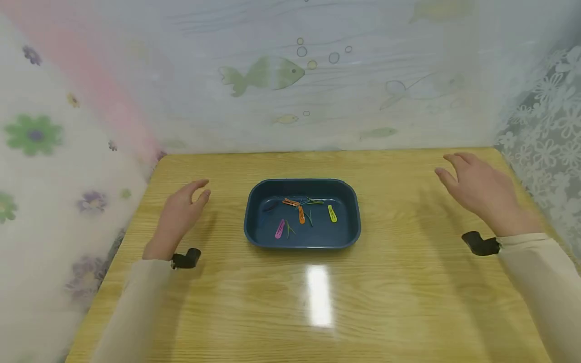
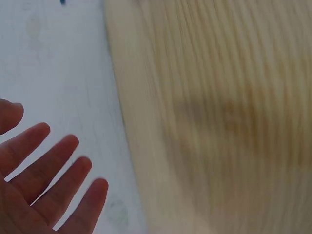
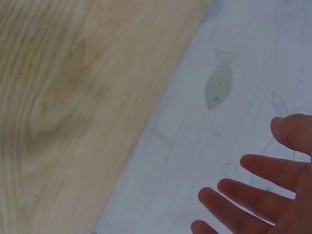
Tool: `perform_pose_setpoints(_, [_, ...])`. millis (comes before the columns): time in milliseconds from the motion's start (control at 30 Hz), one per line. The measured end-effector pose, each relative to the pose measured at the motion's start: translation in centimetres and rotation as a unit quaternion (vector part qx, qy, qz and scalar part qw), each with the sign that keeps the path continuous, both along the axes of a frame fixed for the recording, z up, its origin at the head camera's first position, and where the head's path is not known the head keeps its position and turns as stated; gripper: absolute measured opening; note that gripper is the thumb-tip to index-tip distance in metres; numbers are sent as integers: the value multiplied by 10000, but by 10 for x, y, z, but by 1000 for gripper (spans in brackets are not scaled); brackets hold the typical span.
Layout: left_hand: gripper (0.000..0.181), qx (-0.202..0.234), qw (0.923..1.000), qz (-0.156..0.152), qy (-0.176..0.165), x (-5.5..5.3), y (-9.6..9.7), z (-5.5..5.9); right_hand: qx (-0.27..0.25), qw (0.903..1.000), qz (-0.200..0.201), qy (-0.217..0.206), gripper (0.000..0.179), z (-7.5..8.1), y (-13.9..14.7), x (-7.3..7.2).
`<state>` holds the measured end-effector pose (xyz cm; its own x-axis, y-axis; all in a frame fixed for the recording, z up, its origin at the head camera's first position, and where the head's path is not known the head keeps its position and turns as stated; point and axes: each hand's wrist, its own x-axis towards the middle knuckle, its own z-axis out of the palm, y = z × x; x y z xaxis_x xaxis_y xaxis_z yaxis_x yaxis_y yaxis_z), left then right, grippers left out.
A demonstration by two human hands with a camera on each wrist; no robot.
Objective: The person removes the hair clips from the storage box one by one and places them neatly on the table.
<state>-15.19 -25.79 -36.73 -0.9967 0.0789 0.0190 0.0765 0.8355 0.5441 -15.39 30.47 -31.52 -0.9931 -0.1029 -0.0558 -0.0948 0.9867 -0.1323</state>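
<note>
A dark blue tray stands on the wooden table between my hands. Snap hair clips lie inside it: a purple one at the front left, an orange one in the middle, and a yellow one on the right. Several more clips, orange, green and dark, are spread toward its back. Left of the tray, my left hand hovers with fingers spread and nothing in it. My right hand, likewise without anything in its grasp, is raised over the table's right side, farther from the tray.
The wooden table runs back to a pale curtain printed with fish. A flowered sheet borders the left side, and white flower lace hangs at the right. Each wrist carries a small black camera mount.
</note>
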Motion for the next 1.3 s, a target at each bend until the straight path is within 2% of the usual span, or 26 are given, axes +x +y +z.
perform_pose_setpoints(100, [52,885,9957,255,-63,10,14,-13,-272,9994,-111,201,67,-3,-3,2])
perform_pose_setpoints(167, [48,1531,9875,376,-71,16,24,-22,-533,9979,-146,352,63,-6,-5,4])
perform_pose_setpoints(200, [47,1931,9803,399,-86,19,30,-26,-707,9964,-157,436,60,-9,-6,5])
perform_pose_setpoints(267, [46,2805,9588,412,-184,24,41,-35,-1076,9925,-172,558,55,-13,-8,7])
perform_pose_setpoints(367, [46,3981,9162,346,-306,29,57,-45,-1656,9845,-92,578,49,-22,-15,9])
perform_pose_setpoints(433, [48,4533,8902,310,-336,32,66,-51,-2027,9777,-8,545,46,-28,-20,10])
perform_pose_setpoints(533, [50,5097,8588,368,-353,38,78,-57,-2471,9674,30,558,42,-38,-30,12])
perform_pose_setpoints(633, [52,5694,8199,470,-367,43,88,-62,-2863,9559,-26,652,37,-47,-40,16])
perform_pose_setpoints(767, [53,6219,7806,545,-295,47,99,-65,-3470,9350,9,726,32,-56,-56,20])
perform_pose_setpoints(800, [53,6294,7746,565,-256,47,101,-65,-3620,9293,38,729,31,-58,-61,20])
perform_pose_setpoints(867, [53,6383,7674,581,-181,46,105,-66,-3897,9180,105,729,30,-62,-69,21])
perform_pose_setpoints(967, [54,6399,7652,688,-145,44,110,-66,-4335,8982,216,702,30,-60,-82,24])
perform_pose_setpoints(1100, [53,6189,7797,925,-226,43,115,-66,-4846,8707,396,734,30,-47,-104,32])
perform_pose_setpoints(1200, [52,5979,7943,1046,-251,44,117,-66,-5166,8514,547,724,29,-40,-121,37])
perform_pose_setpoints(1300, [49,5821,8060,1049,-220,42,120,-68,-5423,8352,639,654,28,-37,-131,37])
